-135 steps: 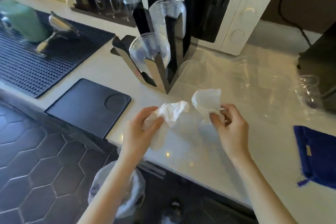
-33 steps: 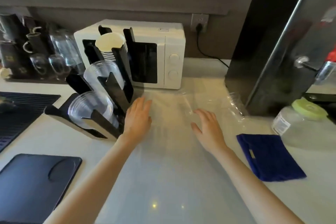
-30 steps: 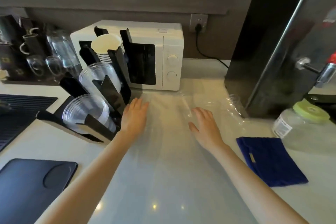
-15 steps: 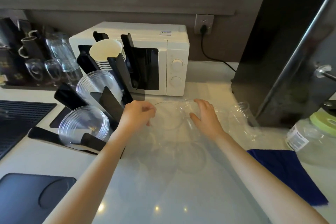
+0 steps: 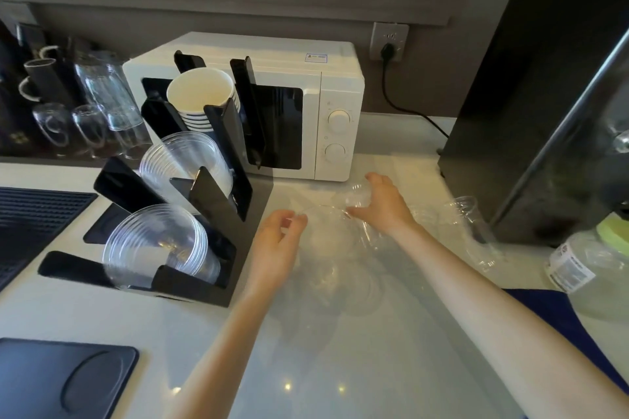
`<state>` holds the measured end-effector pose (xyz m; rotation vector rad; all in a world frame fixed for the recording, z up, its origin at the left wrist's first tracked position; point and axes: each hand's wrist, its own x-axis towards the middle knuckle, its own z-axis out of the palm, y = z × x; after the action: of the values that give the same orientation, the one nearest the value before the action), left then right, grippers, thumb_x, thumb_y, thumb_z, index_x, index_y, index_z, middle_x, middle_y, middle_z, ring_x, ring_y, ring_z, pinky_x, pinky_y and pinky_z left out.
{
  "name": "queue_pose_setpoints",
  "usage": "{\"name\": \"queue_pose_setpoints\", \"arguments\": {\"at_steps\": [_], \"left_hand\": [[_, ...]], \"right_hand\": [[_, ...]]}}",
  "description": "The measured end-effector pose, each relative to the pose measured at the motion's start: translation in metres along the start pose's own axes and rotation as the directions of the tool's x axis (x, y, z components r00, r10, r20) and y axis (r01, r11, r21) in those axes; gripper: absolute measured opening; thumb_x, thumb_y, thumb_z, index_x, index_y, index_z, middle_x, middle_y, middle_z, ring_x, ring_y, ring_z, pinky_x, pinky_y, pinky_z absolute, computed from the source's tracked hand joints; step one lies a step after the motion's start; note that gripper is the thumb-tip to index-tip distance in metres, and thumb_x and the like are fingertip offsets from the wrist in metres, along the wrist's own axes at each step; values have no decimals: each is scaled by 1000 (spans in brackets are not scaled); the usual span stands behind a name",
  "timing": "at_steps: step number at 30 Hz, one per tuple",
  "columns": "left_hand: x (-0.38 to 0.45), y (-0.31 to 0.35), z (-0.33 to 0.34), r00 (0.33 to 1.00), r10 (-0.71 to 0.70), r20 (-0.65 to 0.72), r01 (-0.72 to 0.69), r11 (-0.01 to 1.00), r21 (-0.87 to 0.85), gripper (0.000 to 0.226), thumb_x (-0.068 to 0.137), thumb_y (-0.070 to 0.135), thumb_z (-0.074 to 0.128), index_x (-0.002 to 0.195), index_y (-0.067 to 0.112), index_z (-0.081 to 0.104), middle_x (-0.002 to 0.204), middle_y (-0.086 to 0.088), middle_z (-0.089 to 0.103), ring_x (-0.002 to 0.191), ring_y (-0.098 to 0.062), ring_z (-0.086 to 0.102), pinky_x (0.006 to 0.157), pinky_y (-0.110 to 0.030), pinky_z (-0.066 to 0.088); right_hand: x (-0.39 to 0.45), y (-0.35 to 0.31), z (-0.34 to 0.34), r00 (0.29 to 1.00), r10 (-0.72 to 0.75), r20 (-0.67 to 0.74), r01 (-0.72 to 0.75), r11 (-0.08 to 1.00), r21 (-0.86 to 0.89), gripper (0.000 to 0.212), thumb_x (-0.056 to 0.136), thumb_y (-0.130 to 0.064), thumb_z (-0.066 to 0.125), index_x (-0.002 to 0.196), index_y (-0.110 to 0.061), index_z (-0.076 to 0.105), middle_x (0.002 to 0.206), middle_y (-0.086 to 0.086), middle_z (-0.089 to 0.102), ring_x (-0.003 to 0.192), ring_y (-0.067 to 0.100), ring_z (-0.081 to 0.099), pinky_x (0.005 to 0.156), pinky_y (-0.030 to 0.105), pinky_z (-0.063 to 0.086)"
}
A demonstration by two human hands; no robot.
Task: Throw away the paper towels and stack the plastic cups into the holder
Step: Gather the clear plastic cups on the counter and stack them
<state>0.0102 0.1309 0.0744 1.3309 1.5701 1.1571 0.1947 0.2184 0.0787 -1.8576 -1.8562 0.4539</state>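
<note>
Clear plastic cups stand and lie on the white counter in front of me; they are faint and hard to separate. My left hand pinches the rim of one clear cup. My right hand curls around a second clear cup just behind it. Another clear cup lies on its side further right. The black tiered cup holder stands left of my hands, with clear cup stacks in its lower slot and middle slot and paper cups on top. No paper towels are in view.
A white microwave stands behind the holder, a tall dark appliance at right. A blue cloth and a green-lidded jar sit at right. A black tray, ribbed mat and glasses are at left.
The paper towels I held 4.5 s ago are gone from my hands. Both hands moved forward over the counter and closed on clear cups beside the holder.
</note>
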Motion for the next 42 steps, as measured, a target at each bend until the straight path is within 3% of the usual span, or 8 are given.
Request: {"name": "queue_pose_setpoints", "arguments": {"at_steps": [6, 12, 17, 20, 29, 34, 37, 42], "left_hand": [[-19, -16, 6, 961, 113, 252, -82, 988, -130, 115, 48, 52, 76, 141, 36, 11, 149, 7, 26, 136, -8, 26, 111, -30, 23], [-19, -14, 23, 986, 119, 121, -95, 978, -185, 105, 59, 27, 82, 140, 32, 16, 144, 1, 37, 128, -6, 35, 100, -22, 27], [-18, -16, 26, 983, 131, 126, -107, 977, -185, 105, 60, 29, 82, 141, 32, 14, 144, 5, 36, 130, -8, 36, 100, -24, 31], [-17, -18, 27, 982, 141, 123, -116, 975, -190, 107, 59, 32, 82, 141, 33, 13, 147, 4, 32, 133, -9, 33, 97, -18, 30], [-17, -21, 28, 983, 142, 119, -117, 973, -200, 105, 57, 35, 81, 140, 36, 16, 138, 11, 39, 131, -7, 37, 106, -28, 33], [-11, -14, 29, 981, 140, 137, -110, 971, -211, 107, 52, 34, 81, 139, 36, 20, 137, 4, 44, 127, -9, 41, 104, -27, 33], [-8, -6, 39, 976, 144, 163, -103, 967, -232, 104, 48, 33, 82, 134, 39, 24, 127, 8, 48, 122, -5, 44, 102, -24, 33], [-6, -1, 61, 963, 178, 201, -134, 968, -214, 102, 44, 36, 84, 127, 45, 25, 125, 7, 50, 123, -4, 45, 101, -21, 33]], "right_hand": [[-16, -33, -68, 905, -68, -420, 259, 871, 418, 79, 70, -35, 75, 133, -15, 34, 140, 5, 41, 127, 18, 43, 107, 32, 36], [-62, -57, -64, 923, -147, -355, 354, 685, 637, 74, 70, -29, 75, 131, -24, 34, 119, -31, 40, 114, -12, 45, 104, 15, 36], [-87, -46, -18, 949, -191, -249, 305, 753, 584, 78, 70, -32, 75, 134, -26, 31, 141, -17, 36, 130, -4, 34, 106, 11, 29], [-99, -39, -3, 949, -219, -227, 307, 803, 511, 73, 72, -40, 70, 132, -33, 29, 137, -21, 34, 123, -20, 28, 101, 1, 21], [-125, -16, 15, 957, -261, -128, 289, 808, 513, 65, 77, -48, 52, 134, -24, 33, 139, -7, 44, 132, -1, 33, 106, 11, 24], [-103, 6, -16, 935, -95, -341, 265, 826, 498, 39, 82, -35, 54, 116, -19, 50, 113, -8, 60, 106, 7, 56, 92, 19, 42], [-91, 38, -26, 888, 43, -459, 94, 958, 272, 36, 83, -27, 61, 114, -11, 52, 112, 4, 60, 103, 19, 55, 81, 23, 42], [-89, 68, -11, 923, 251, -292, -248, 968, 49, 74, 72, -43, 68, 130, -9, 37, 136, 12, 47, 124, 30, 42, 96, 40, 39]]}}
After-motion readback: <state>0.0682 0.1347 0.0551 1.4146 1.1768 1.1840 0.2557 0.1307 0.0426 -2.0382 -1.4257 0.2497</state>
